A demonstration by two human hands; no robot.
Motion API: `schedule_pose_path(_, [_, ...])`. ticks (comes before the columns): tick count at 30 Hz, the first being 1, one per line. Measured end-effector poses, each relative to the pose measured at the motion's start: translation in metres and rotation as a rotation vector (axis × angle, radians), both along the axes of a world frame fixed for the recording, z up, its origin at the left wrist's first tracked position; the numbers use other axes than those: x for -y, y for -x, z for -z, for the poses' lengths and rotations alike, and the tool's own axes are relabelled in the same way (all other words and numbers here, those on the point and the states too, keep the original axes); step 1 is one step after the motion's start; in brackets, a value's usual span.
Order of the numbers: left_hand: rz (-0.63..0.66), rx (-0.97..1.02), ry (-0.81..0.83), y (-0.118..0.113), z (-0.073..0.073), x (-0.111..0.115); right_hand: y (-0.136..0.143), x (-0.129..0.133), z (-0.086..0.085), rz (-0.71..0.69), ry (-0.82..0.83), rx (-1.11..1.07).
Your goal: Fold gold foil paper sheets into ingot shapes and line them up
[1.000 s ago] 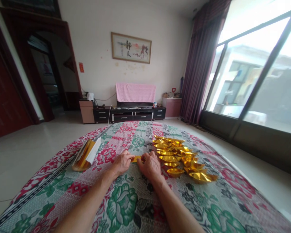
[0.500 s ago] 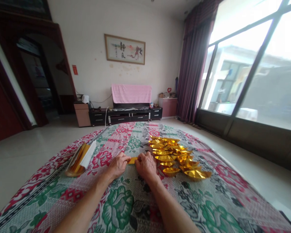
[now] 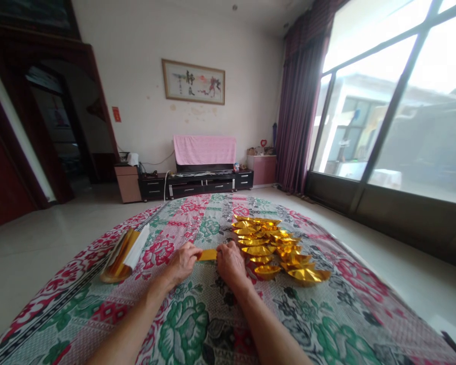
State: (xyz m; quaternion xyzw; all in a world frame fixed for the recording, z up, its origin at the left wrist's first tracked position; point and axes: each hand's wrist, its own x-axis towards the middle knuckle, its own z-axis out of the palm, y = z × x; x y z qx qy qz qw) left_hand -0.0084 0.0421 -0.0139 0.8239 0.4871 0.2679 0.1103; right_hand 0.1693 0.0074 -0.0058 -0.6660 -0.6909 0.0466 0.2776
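A narrow folded strip of gold foil paper (image 3: pixel 207 255) stretches between my hands over the middle of the table. Its left end is pinched in the fingers of my left hand (image 3: pixel 183 262). At the other end, my right hand (image 3: pixel 231 264) grips it with curled fingers, which partly hide that end. Just right of my right hand lie several boat-shaped gold paper ingots (image 3: pixel 268 272), set out in rows close together. On the left is a loosely curled stack of gold paper sheets (image 3: pixel 122 258) with a white outer sheet.
A floral cloth (image 3: pixel 184 329) in red, green and grey covers the round table. Beyond it stand a low black TV cabinet (image 3: pixel 188 190) and a screen under a pink towel (image 3: pixel 205 150). Large windows (image 3: pixel 383 111) line the right side.
My hands have drawn slightly apart, so more of the gold strip shows between them. The view has tilted up a little. The ingots and the paper stack stay in place.
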Motion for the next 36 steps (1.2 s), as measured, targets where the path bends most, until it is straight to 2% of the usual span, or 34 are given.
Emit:
schedule_pose_path(11, [0.061,0.007,0.011,0.01,-0.003,-0.003,-0.001,-0.002,0.002,-0.008,0.009,0.011])
schedule_pose_path(19, [0.083,0.103,-0.007,0.015,0.005,-0.007,-0.002,-0.004,0.007,-0.016,-0.02,-0.01])
schedule_pose_path(23, [0.008,0.152,-0.015,0.013,0.006,-0.004,-0.002,-0.004,0.006,-0.016,-0.024,-0.01])
schedule_pose_path(28, [-0.128,0.054,-0.169,0.002,0.005,0.005,-0.001,-0.003,0.006,-0.007,-0.031,0.007])
schedule_pose_path(36, [-0.087,0.08,-0.204,0.001,0.007,0.007,0.001,-0.001,0.002,0.009,-0.053,0.03])
